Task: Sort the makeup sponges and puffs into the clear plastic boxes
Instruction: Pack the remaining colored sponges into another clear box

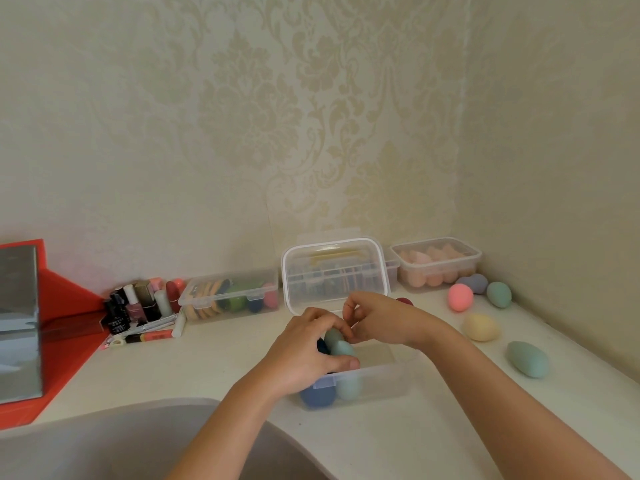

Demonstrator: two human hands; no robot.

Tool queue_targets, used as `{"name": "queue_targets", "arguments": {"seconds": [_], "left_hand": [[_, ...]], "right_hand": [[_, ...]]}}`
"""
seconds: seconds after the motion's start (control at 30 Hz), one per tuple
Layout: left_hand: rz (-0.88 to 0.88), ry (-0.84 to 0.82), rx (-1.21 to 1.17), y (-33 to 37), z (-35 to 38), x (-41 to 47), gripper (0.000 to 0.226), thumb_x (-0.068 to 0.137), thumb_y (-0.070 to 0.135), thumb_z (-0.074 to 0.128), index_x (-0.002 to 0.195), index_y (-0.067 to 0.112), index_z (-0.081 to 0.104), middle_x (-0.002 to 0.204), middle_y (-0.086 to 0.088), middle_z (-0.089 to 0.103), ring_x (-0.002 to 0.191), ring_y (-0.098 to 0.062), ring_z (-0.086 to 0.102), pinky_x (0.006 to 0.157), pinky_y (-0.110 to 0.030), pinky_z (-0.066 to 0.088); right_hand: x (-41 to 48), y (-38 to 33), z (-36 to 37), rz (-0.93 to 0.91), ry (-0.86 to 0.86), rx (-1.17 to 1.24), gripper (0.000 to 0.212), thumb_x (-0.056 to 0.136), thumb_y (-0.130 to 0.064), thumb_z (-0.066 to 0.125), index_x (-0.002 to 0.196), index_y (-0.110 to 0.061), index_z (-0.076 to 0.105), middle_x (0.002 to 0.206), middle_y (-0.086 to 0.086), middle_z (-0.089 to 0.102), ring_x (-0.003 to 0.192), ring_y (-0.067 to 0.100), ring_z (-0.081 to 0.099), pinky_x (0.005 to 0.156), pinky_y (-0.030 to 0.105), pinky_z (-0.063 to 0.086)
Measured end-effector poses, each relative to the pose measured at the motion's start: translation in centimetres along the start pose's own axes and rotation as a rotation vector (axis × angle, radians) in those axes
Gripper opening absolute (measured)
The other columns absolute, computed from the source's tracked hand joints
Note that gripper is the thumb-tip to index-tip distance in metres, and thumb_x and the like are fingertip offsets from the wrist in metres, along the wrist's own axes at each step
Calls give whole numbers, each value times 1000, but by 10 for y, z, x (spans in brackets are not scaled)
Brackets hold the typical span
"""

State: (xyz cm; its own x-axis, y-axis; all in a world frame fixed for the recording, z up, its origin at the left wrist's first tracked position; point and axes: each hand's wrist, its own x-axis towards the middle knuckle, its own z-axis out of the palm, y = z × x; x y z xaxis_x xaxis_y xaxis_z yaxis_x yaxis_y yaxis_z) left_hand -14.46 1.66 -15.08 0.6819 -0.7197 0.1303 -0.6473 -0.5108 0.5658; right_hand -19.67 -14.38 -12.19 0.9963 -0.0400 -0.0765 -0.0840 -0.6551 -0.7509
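Observation:
A clear plastic box (377,379) stands in front of me with its lid (334,271) raised behind it. Inside lie a dark blue sponge (318,396) and a pale green sponge (349,388). My left hand (304,351) reaches into the box and is shut on two green sponges (339,342). My right hand (377,318) hovers just above them, fingers curled and touching the upper sponge. Loose egg-shaped sponges lie to the right: pink (460,297), yellow (481,327), teal (527,358), green (499,294) and grey-blue (474,283).
A clear box of flat puffs (230,296) sits at the back left. Another clear box with peach sponges (436,263) stands in the corner. Nail polish bottles and tubes (138,310) cluster by a red tray (65,327). A sink basin (138,445) opens at the front.

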Motion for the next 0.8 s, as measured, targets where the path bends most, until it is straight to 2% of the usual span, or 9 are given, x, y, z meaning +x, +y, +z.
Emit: {"name": "queue_targets", "arguments": {"seconds": [0.1, 0.23, 0.37, 0.47, 0.53, 0.6, 0.67, 0.73, 0.8], "left_hand": [[73, -34, -3, -1, -2, 1, 15, 72, 43, 77, 83, 36, 70, 108, 23, 57, 105, -5, 51, 95, -32, 44], [18, -32, 35, 3, -1, 1, 16, 72, 46, 75, 79, 32, 69, 109, 21, 55, 101, -6, 53, 91, -28, 45], [-37, 24, 35, 0, 3, 4, 21, 69, 50, 74, 78, 32, 68, 103, 20, 54, 96, -6, 53, 86, -26, 47], [-76, 69, 40, -1, 8, 8, 21, 68, 53, 72, 74, 34, 65, 99, 21, 53, 93, -9, 53, 85, -29, 49], [-92, 83, 55, 0, 10, 12, 20, 69, 53, 71, 73, 35, 63, 100, 21, 53, 94, -10, 53, 83, -27, 48], [-101, 89, 50, 2, 11, 15, 20, 70, 53, 71, 72, 35, 62, 102, 19, 53, 96, -11, 53, 82, -26, 46], [-105, 89, 52, 4, 12, 20, 21, 71, 52, 71, 73, 34, 62, 103, 19, 53, 97, -11, 53, 82, -26, 46], [-110, 93, 51, 4, 14, 23, 20, 71, 52, 71, 74, 34, 63, 103, 19, 53, 98, -12, 53, 84, -27, 46], [-115, 101, 44, 5, 16, 26, 20, 70, 53, 71, 73, 35, 63, 103, 19, 52, 100, -13, 53, 86, -30, 46]], "right_hand": [[1, -2, 2, 16, 18, -72, 20, 81, -1, 60, 80, -20, 53, 91, 1, 61, 90, 18, 60, 96, 41, 51], [-5, -11, -3, 8, 72, -221, 17, 86, -3, 52, 79, -19, 53, 94, -2, 61, 79, 8, 61, 78, 27, 50], [-17, -17, -20, -8, 267, -380, 17, 87, -6, 44, 80, -19, 52, 93, 1, 60, 88, 20, 60, 72, 28, 45], [-27, -5, -46, 157, 326, -635, 15, 89, -9, 47, 91, -22, 55, 110, 3, 58, 103, 24, 54, 65, 23, 36], [-32, 19, -65, 365, 263, -652, 9, 82, -19, 61, 86, -23, 54, 111, 5, 56, 108, 27, 53, 79, 28, 41], [-39, 43, -81, 549, 183, -687, 38, 70, -31, 77, 99, -19, 57, 116, 6, 56, 105, 27, 55, 83, 31, 43], [-49, 56, -91, 679, 107, -682, 64, 64, -36, 83, 116, -18, 51, 115, 3, 54, 91, 23, 56, 75, 28, 46], [-56, 64, -97, 753, 49, -647, 62, 65, -36, 84, 116, -18, 55, 111, 0, 56, 82, 18, 56, 67, 24, 45], [-58, 73, -100, 786, 48, -619, 69, 60, -33, 87, 119, -19, 55, 115, 0, 59, 86, 19, 61, 75, 25, 50]]}}
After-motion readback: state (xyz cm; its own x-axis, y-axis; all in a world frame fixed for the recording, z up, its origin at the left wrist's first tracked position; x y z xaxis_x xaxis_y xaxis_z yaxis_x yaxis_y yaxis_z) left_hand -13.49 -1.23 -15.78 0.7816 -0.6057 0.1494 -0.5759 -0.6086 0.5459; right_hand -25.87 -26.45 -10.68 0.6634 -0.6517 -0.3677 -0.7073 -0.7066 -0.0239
